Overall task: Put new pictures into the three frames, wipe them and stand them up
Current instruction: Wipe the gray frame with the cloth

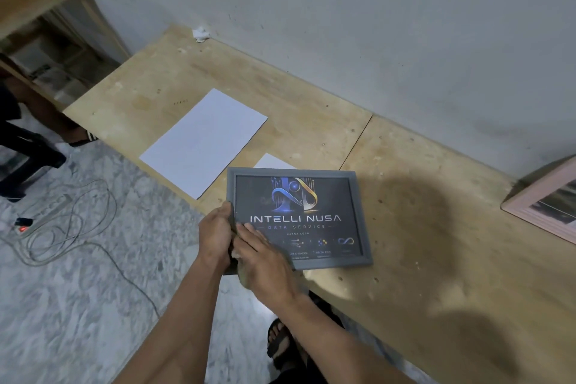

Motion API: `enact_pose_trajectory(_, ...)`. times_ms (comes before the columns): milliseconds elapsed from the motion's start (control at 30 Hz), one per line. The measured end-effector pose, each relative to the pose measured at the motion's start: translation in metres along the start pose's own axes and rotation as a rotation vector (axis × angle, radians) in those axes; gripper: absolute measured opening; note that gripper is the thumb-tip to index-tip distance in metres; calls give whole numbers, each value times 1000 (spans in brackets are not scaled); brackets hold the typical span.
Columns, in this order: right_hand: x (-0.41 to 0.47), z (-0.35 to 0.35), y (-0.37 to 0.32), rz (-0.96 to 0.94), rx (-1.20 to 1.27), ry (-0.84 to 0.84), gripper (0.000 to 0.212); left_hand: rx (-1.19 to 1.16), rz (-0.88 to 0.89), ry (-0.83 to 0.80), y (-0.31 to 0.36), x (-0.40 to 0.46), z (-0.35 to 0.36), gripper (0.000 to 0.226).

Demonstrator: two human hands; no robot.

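1. The plywood bench (405,227) runs along the grey wall (343,9), one long surface with a seam across it; it carries everything below.
2. One large white sheet (204,140) lies flat on the bench, left of the frames; a second, smaller white sheet (271,162) shows only a corner from behind the grey frame.
3. Two frames are in view; the grey frame (363,215) sits at the bench's near edge, its left end over the edge, holding a dark print lettered "INTELLI NUSA DATA SERVICE" with a blue and gold logo; the pink frame (536,212) lies near the right border, cut off, well apart from the grey one.
4. The left hand (215,234) grips the grey frame's left edge, fingers curled round it; the right hand (261,259) presses flat on the glass with straight fingers, a cloth (243,277) under the palm.
5. One crumpled white scrap (200,34) rests against the wall at the far end.
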State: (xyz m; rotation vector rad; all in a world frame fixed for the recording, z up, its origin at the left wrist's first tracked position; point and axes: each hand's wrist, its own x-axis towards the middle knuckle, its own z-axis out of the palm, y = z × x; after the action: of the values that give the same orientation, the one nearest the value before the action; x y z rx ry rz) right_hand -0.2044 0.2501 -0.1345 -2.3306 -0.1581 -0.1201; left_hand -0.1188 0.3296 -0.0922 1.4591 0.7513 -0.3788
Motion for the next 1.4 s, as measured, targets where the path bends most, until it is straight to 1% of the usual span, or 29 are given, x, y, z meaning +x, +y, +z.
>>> enact_pose_trajectory(67,-9,-16,10,-43,36,-10,48,40,44,18,0,-3,1,37)
enact_pose_trajectory(100,-12,-27,11,-42,91,13,48,60,67,8,1,-5,1,33)
enact_pose_trajectory(133,-11,-38,13,-7,184,76,45,62,84,-11,2,-5,2,27)
enact_pose_trajectory(167,-5,-53,14,116,340,159,39,66,96,-30,3,-5,2,21)
enact_pose_trajectory(200,5,-68,20,221,362,225,35,81,104,-45,3,-4,2,16)
enact_pose_trajectory(233,19,-84,28,282,318,276,36,106,117,-62,4,-2,3,13)
enact_pose_trajectory(267,35,-98,41,311,305,322,42,117,137,-72,3,-1,4,12)
enact_pose_trajectory(300,49,-110,58,337,272,350,49,122,156,-74,2,-2,5,12)
enact_pose_trajectory(333,63,-120,76,343,197,347,51,127,170,-71,0,-1,5,13)
enact_pose_trajectory(367,75,-122,92,321,106,295,48,134,184,-70,-2,-1,5,13)
enact_pose_trajectory(433,87,-109,111,200,34,198,44,138,200,-82,-4,-1,6,14)
enact_pose_trajectory(533,72,-68,99,144,113,93,41,129,186,-73,-6,4,7,14)
enact_pose_trajectory(600,45,-47,77,7,128,20,42,109,175,-49,-9,6,8,14)
enact_pose_trajectory(667,17,-42,56,-44,194,-103,47,76,165,-39,-12,9,7,14)
enact_pose_trajectory(733,-4,-45,54,-72,246,-238,53,71,172,-27,-16,9,5,12)
enact_pose_trajectory(767,-11,-52,53,-66,286,-291,52,80,173,-23,-17,7,4,12)
enact_pose_trajectory(833,-12,-67,53,2,386,-288,45,75,145,-37,-17,3,3,12)
enact_pose_trajectory(867,-4,-73,55,52,426,-213,45,69,126,-44,-16,4,3,15)
enact_pose_trajectory(900,9,-80,59,103,434,-94,48,61,102,-48,-13,2,3,21)
enact_pose_trajectory(933,27,-84,65,142,422,34,48,50,76,-57,-11,2,3,27)
enact_pose_trajectory(967,48,-86,72,161,396,124,47,33,44,-75,-8,1,3,36)
enact_pose_trajectory(1000,70,-87,78,165,371,159,47,7,11,-89,-9,2,4,44)
enact_pose_trajectory(1067,105,-78,79,138,305,118,47,-45,-25,-82,-8,2,8,46)
enact_pose_trajectory(1133,114,-55,70,82,265,19,47,-79,-39,-41,-9,8,12,43)
enact_pose_trajectory(1200,97,-33,55,11,246,-66,48,-142,5,-25,-10,14,13,40)
enact_pose_trajectory(1267,70,-25,45,-2,283,-82,49,-213,45,-51,-12,22,11,49)
enact_pose_trajectory(1300,56,-25,45,5,311,-94,49,-220,47,-42,-15,26,9,50)
enact_pose_trajectory(1367,27,-30,48,-1,349,-179,46,-139,53,39,-12,23,12,26)
enact_pose_trajectory(1400,15,-35,48,-12,360,-258,43,-77,67,75,-9,19,15,21)
